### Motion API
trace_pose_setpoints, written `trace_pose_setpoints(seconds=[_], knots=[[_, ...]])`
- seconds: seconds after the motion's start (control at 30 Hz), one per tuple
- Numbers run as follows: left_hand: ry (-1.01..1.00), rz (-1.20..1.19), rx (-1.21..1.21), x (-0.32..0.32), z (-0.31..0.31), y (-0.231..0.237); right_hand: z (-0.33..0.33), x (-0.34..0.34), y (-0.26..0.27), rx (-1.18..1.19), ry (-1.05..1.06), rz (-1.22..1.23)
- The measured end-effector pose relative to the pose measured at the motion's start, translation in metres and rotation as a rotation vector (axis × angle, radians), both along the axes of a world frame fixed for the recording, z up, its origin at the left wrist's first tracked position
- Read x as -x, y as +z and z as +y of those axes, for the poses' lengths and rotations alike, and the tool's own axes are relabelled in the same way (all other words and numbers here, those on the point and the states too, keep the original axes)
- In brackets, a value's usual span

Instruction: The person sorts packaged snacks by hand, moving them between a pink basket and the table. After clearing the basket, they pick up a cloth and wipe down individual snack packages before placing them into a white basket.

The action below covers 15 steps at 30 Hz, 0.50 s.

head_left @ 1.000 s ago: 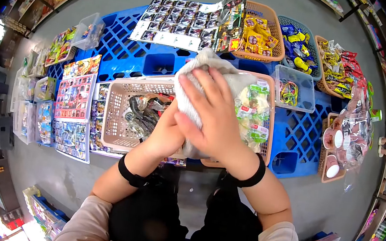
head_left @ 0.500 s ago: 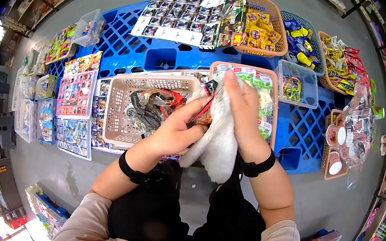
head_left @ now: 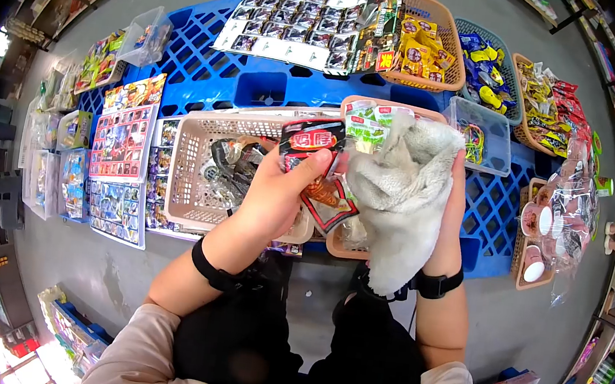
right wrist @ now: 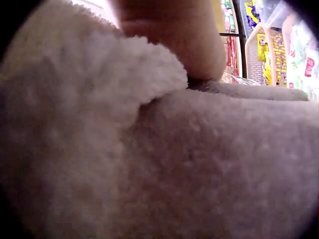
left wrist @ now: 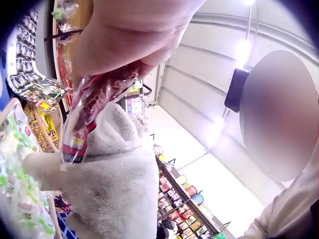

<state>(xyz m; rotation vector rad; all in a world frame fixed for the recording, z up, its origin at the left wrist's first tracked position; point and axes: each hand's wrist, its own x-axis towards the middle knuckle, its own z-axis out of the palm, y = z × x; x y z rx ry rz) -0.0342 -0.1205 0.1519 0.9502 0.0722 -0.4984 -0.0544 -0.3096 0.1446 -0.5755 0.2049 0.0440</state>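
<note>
In the head view my left hand [head_left: 269, 199] pinches a black-and-red snack packet [head_left: 315, 140] with the thumb on its front. Through the packet's clear part, reddish-brown food shows in the left wrist view. My right hand [head_left: 451, 223] holds a whitish plush cloth [head_left: 404, 210], which hangs down just right of the packet. Most of the right fingers are hidden behind the cloth; one lies over it in the right wrist view. Below the left hand stands a pink basket [head_left: 182, 170] of dark packets. Another pink basket [head_left: 437, 116], with white-and-green packets, sits behind the cloth.
A blue pallet [head_left: 203, 43] bears the baskets. At the back lie a sheet of small packs [head_left: 296, 28] and a basket of yellow packets [head_left: 456, 53]. A clear box [head_left: 505, 154] stands right, near cups [head_left: 533, 272]. Printed cards [head_left: 125, 145] lie left.
The cloth was wrapped over the packet between both hands. My hands have since parted, the right moving right with the cloth, and the packet in my left hand now shows its printed front.
</note>
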Motion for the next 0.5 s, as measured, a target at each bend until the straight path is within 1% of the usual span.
trace_pose_setpoints(seconds=[0.07, 0.1, 0.23, 0.3, 0.47, 0.5], knots=[[0.024, -0.053, -0.060, 0.001, 0.001, -0.001, -0.008, 0.006, -0.011, 0.430, 0.032, -0.010], [0.024, -0.052, -0.060, 0.001, 0.001, -0.001, -0.003, 0.009, -0.010, 0.559, 0.024, 0.014], [0.064, -0.090, -0.155, 0.002, -0.002, -0.002, 0.020, 0.010, 0.001, 0.491, 0.013, -0.027], [0.098, -0.141, -0.202, 0.003, -0.003, -0.003, 0.019, 0.009, 0.000, 0.454, 0.037, -0.025], [0.102, -0.140, -0.236, 0.004, -0.002, -0.003, 0.018, 0.007, 0.008, 0.368, 0.061, -0.030], [0.092, -0.157, -0.248, 0.004, -0.001, -0.003, 0.022, 0.006, 0.019, 0.199, 0.056, 0.005]])
